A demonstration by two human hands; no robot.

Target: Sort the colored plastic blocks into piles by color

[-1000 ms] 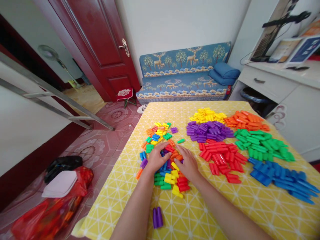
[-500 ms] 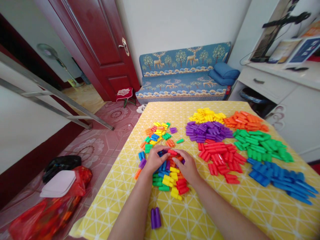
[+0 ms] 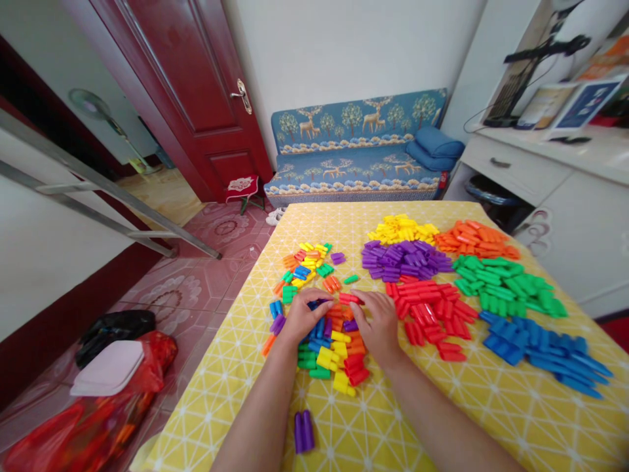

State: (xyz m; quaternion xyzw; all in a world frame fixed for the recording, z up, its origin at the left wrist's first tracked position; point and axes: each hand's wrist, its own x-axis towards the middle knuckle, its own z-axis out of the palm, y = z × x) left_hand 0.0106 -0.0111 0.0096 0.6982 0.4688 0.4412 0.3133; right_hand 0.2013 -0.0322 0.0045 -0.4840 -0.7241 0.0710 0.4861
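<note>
The table (image 3: pixel 442 419), under a yellow cloth with white triangles, carries sorted heaps on its right half: blue pile (image 3: pixel 535 354) nearest, green pile (image 3: pixel 506 285), red pile (image 3: pixel 432 311), purple pile (image 3: pixel 403 259), orange pile (image 3: pixel 472 239) and yellow pile (image 3: pixel 403 228) farthest. On the left half lie 2 unsorted lots: the far mix (image 3: pixel 307 265) and the near mix (image 3: pixel 331 344), where both hands work.

The left hand (image 3: pixel 301 319) rests palm-down on the near mix's left edge, fingers curled over blue pieces; whether its grip has closed on any single piece cannot be told. The right hand (image 3: pixel 379 324) lies on the mix's right edge, just beside the red pile. Its thumb and forefinger pinch a red block (image 3: pixel 350 299) at one end; the grip is nearly closed round it. The block sits at the top of the near mix, between the 2 hands, its long axis running roughly left to right, tilted slightly, free end pointing towards the left hand.

A purple pair (image 3: pixel 303 431) lies alone near the front edge, long axis pointing away from the person.
</note>
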